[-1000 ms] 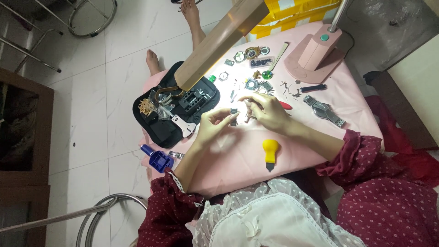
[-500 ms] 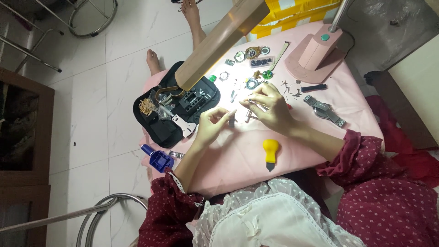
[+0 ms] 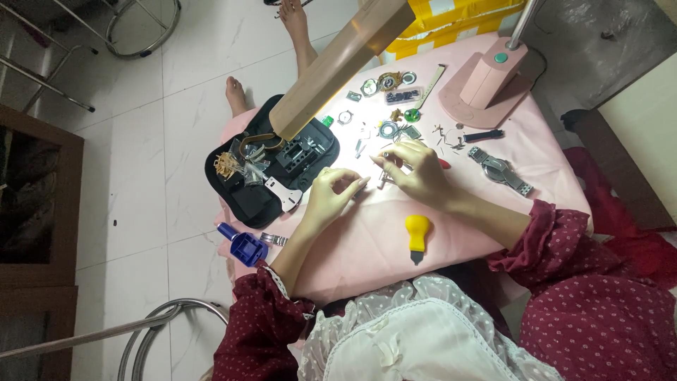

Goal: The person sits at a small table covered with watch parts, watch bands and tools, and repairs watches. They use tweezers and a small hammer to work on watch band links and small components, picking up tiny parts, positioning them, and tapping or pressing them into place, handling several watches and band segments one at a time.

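Small metal part (image 3: pixel 383 178), mid pink table (image 3: pixel 367 240), pinched in right hand (image 3: pixel 417 173); left hand (image 3: pixel 330 196) fingers curled, grip can't tell. Black tray (image 3: pixel 243 201) left, yellow tool (image 3: pixel 417 233) near front edge, lamp base (image 3: pixel 486 81) behind.

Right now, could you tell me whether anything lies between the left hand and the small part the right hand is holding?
Nothing visible: only bare pink tablecloth separates the left hand from the right hand and its small metal part.
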